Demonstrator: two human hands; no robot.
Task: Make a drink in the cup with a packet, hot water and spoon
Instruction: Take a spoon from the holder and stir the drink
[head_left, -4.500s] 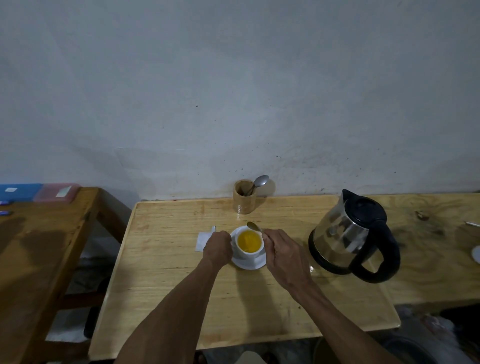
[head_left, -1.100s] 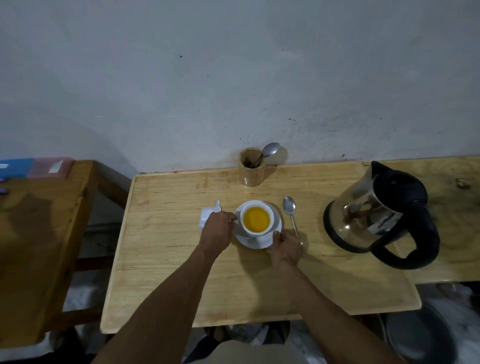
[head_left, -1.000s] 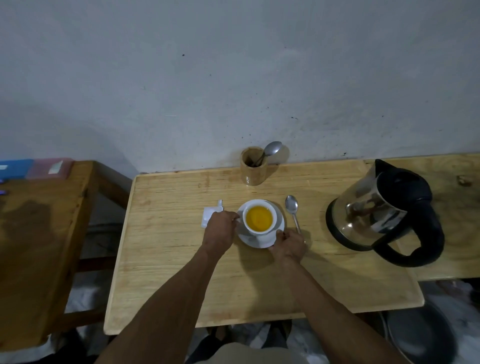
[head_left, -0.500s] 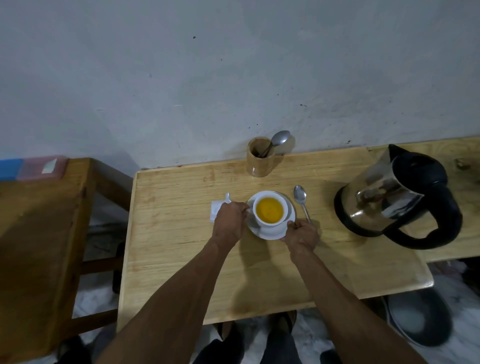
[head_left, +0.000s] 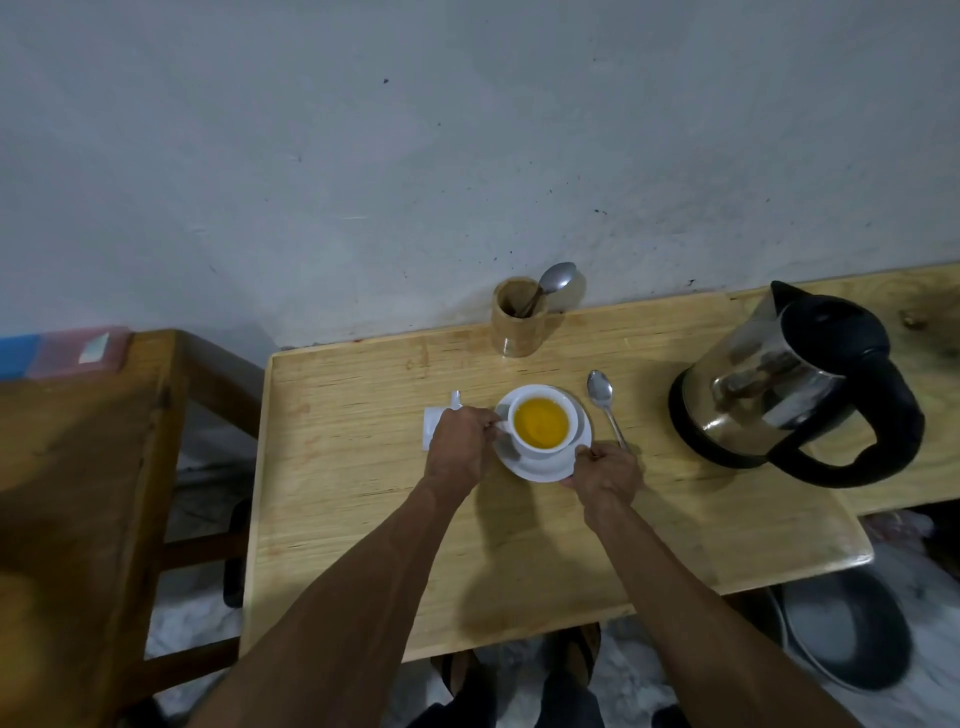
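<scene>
A pale wooden desk (head_left: 363, 519) carries a steel kettle (head_left: 779, 384) at the right. Mid-desk, a white saucer (head_left: 540, 470) holds the cup (head_left: 543, 426) of orange drink. The left hand (head_left: 460, 449) has its fingers closed at the cup's handle; the right hand (head_left: 605, 475) pinches the saucer's near rim. A spoon (head_left: 605, 405) lies just right of the saucer; a white packet (head_left: 434, 423) peeks from behind the left hand.

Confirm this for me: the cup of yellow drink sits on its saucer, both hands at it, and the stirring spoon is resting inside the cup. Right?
Not quite. In the head view the spoon lies flat on the table just right of the saucer, not inside the cup. The rest holds: left hand and right hand are both at it.
</scene>
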